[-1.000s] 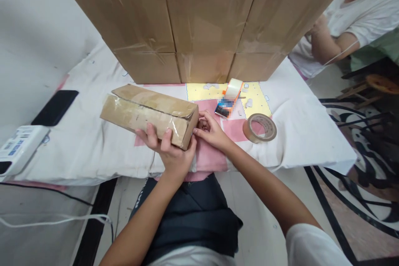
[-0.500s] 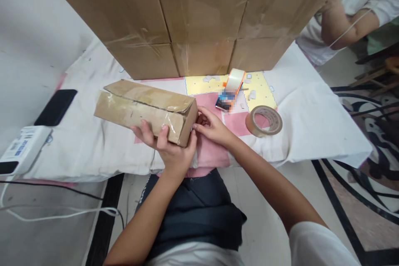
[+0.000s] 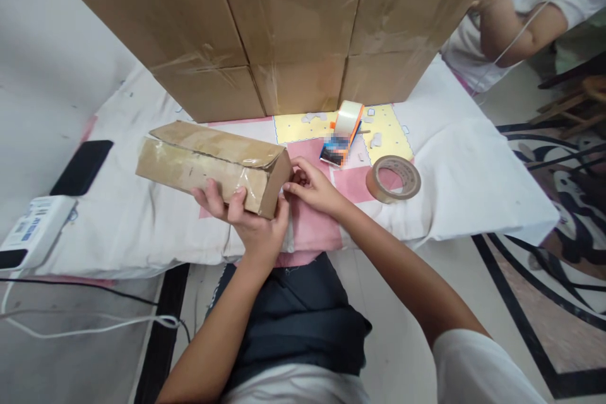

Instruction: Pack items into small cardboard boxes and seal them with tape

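Observation:
A long cardboard box (image 3: 213, 167) with worn, shiny tape on its sides lies tilted across my left hand (image 3: 250, 218). The fingers of that hand wrap round its near side and underside. At the box's right end is my right hand (image 3: 315, 188), its thumb and fingers bent together against the end face. Whatever lies between those fingertips is too small to make out. Right of this hand, a roll of brown tape (image 3: 413, 180) lies on the cloth. Behind it sits an orange and blue tape dispenser (image 3: 348, 118) with a clear roll.
Large stacked cartons (image 3: 298, 85) stand at the back of the cloth-covered table (image 3: 464, 183). A black phone (image 3: 81, 167) and a white power strip (image 3: 40, 224) with cables are at the left. Small paper scraps lie near the dispenser. Another person's arm (image 3: 514, 31) shows at upper right.
The whole view has shifted slightly, so the box, hands and tapes appear a little further left. Both hands keep nearly the same pose on the box.

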